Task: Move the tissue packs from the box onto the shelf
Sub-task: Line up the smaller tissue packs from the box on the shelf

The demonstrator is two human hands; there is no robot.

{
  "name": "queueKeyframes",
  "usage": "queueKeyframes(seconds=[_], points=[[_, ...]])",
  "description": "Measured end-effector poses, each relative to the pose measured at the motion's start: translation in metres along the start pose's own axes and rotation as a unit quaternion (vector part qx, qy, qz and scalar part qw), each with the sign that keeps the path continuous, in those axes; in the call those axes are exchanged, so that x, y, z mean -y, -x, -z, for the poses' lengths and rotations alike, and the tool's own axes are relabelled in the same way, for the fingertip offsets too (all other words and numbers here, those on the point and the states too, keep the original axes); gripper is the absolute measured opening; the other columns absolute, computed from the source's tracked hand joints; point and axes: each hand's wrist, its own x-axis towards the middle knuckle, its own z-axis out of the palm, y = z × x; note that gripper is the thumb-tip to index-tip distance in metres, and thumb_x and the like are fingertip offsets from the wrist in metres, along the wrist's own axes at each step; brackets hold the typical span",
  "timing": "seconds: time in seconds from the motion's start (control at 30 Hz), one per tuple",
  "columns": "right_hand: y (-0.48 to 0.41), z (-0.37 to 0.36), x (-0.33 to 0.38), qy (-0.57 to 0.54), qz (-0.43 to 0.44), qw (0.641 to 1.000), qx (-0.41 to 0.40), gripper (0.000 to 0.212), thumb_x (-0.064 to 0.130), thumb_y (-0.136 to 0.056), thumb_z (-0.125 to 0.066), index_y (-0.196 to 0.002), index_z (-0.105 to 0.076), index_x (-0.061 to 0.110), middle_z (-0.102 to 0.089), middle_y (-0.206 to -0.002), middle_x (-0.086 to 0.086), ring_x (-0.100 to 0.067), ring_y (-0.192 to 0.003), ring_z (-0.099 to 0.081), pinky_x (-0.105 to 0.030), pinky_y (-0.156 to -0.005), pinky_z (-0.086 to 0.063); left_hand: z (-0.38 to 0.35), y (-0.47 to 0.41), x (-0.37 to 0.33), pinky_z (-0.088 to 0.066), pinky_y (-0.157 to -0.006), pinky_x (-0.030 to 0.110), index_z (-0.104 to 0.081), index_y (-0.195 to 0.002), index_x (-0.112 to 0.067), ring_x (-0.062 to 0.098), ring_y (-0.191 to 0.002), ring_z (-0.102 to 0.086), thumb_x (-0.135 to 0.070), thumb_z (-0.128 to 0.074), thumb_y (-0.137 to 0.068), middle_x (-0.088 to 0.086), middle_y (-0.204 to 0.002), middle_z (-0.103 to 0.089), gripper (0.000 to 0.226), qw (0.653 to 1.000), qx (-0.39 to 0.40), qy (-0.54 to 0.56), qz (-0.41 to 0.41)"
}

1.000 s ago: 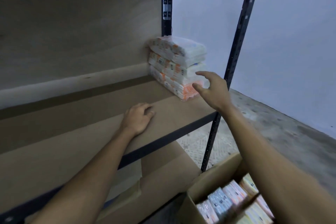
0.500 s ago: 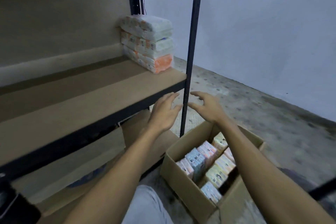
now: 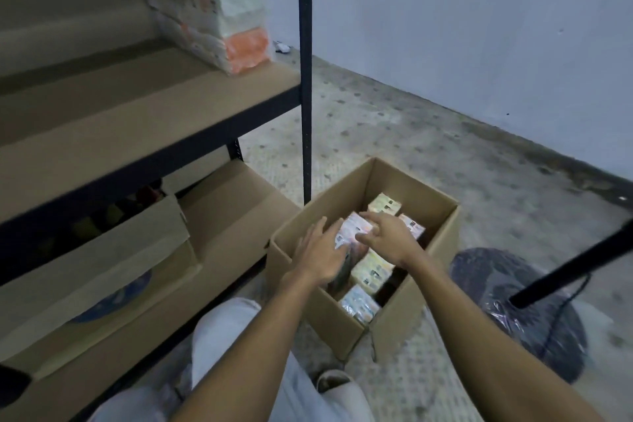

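An open cardboard box stands on the floor by the shelf's front post and holds several upright tissue packs. Both hands are inside the box. My left hand lies flat, fingers spread, on the left side of a pink-topped pack. My right hand rests on that pack's right side, fingers apart. Neither hand has closed on it. A stack of tissue packs sits at the right end of the brown shelf board.
A black upright post rises between shelf and box. Flattened cardboard fills the lower level. A dark plastic-wrapped round base with a black pole stands right of the box. My knee is below the box.
Both hands came off the shelf, dropped past its front edge and reached into the box. My view swung down and right from the shelf stack to the box.
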Motion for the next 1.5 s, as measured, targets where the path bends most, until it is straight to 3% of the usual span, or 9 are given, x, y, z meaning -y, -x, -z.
queueKeyframes(seconds=[0.1,0.3,0.43,0.63,0.87,1.1,1.2,1.37,1.5], points=[[-0.006,-0.019,-0.029,0.01,-0.029,0.999,0.038,0.057,0.047,-0.076,-0.066,-0.127,-0.057,0.024,-0.068,-0.11,0.0,-0.021,-0.115,-0.056,-0.039,-0.096,-0.044,-0.028,-0.004,0.001,-0.021,-0.117,0.042,-0.023,-0.151,-0.029,0.026,-0.147,-0.015,-0.041,-0.046,-0.095,0.004,-0.161,-0.012,0.061,0.999,0.039,-0.016,0.032],[-0.016,-0.037,-0.055,0.042,-0.053,0.992,0.105,0.062,0.035,-0.074,-0.077,-0.13,-0.054,0.022,-0.056,-0.128,-0.007,-0.025,-0.119,-0.051,-0.033,-0.093,-0.04,-0.075,-0.02,-0.003,-0.034,-0.108,0.051,-0.029,-0.146,-0.022,0.032,-0.134,-0.038,-0.041,-0.051,-0.09,0.006,-0.152,-0.027,0.063,0.985,0.125,-0.008,0.115],[-0.028,-0.049,-0.067,0.046,-0.061,0.986,0.147,0.072,0.036,-0.074,-0.077,-0.138,-0.046,0.026,-0.049,-0.135,-0.009,-0.027,-0.124,-0.046,-0.033,-0.1,-0.038,-0.095,-0.037,-0.003,-0.031,-0.112,0.048,-0.025,-0.15,-0.014,0.034,-0.14,-0.03,-0.037,-0.052,-0.091,0.013,-0.155,-0.025,0.069,0.972,0.145,0.02,0.184],[-0.052,-0.063,-0.08,0.066,-0.059,0.975,0.202,0.066,0.034,-0.074,-0.078,-0.133,-0.05,0.031,-0.048,-0.132,-0.01,-0.03,-0.121,-0.046,-0.04,-0.102,-0.039,-0.118,-0.052,0.002,-0.041,-0.104,0.041,-0.034,-0.144,-0.014,0.036,-0.13,-0.043,-0.032,-0.058,-0.086,0.018,-0.147,-0.036,0.065,0.946,0.155,0.092,0.27],[-0.072,-0.079,-0.101,0.143,-0.055,0.958,0.241,0.066,0.046,-0.07,-0.074,-0.13,-0.047,0.046,-0.045,-0.133,-0.002,-0.03,-0.121,-0.035,-0.045,-0.1,-0.035,-0.141,-0.054,0.01,-0.044,-0.101,0.034,-0.047,-0.137,-0.02,0.029,-0.123,-0.052,-0.031,-0.066,-0.085,0.011,-0.139,-0.052,0.057,0.938,0.178,0.127,0.27],[-0.085,-0.08,-0.12,0.171,-0.048,0.958,0.227,0.058,0.039,-0.077,-0.074,-0.131,-0.051,0.041,-0.05,-0.128,-0.003,-0.029,-0.118,-0.045,-0.041,-0.099,-0.041,-0.15,-0.06,0.014,-0.044,-0.103,0.036,-0.047,-0.139,-0.021,0.024,-0.123,-0.052,-0.031,-0.081,-0.072,0.006,-0.138,-0.054,0.075,0.933,0.174,0.146,0.281],[-0.089,-0.084,-0.122,0.175,-0.047,0.959,0.22,0.057,0.036,-0.08,-0.072,-0.133,-0.05,0.036,-0.052,-0.128,-0.006,-0.029,-0.114,-0.051,-0.038,-0.094,-0.044,-0.153,-0.066,0.015,-0.048,-0.1,0.038,-0.047,-0.139,-0.019,0.025,-0.122,-0.053,-0.021,-0.083,-0.07,0.006,-0.138,-0.053,0.078,0.916,0.178,0.195,0.302],[-0.092,-0.086,-0.122,0.122,-0.052,0.957,0.259,0.05,0.025,-0.084,-0.063,-0.132,-0.05,0.034,-0.042,-0.136,-0.008,-0.029,-0.123,-0.045,-0.038,-0.102,-0.04,-0.152,-0.07,0.021,-0.05,-0.098,0.039,-0.05,-0.138,-0.02,0.027,-0.121,-0.054,-0.02,-0.084,-0.07,0.009,-0.136,-0.054,0.077,0.914,0.187,0.19,0.307],[-0.088,-0.096,-0.122,0.064,-0.094,0.948,0.299,0.063,0.045,-0.076,-0.067,-0.134,-0.045,0.034,-0.026,-0.148,-0.009,-0.03,-0.133,-0.035,-0.043,-0.107,-0.036,-0.148,-0.071,0.025,-0.049,-0.1,0.038,-0.048,-0.14,-0.026,0.027,-0.122,-0.054,-0.025,-0.085,-0.068,0.012,-0.141,-0.05,0.081,0.916,0.205,0.164,0.303]])
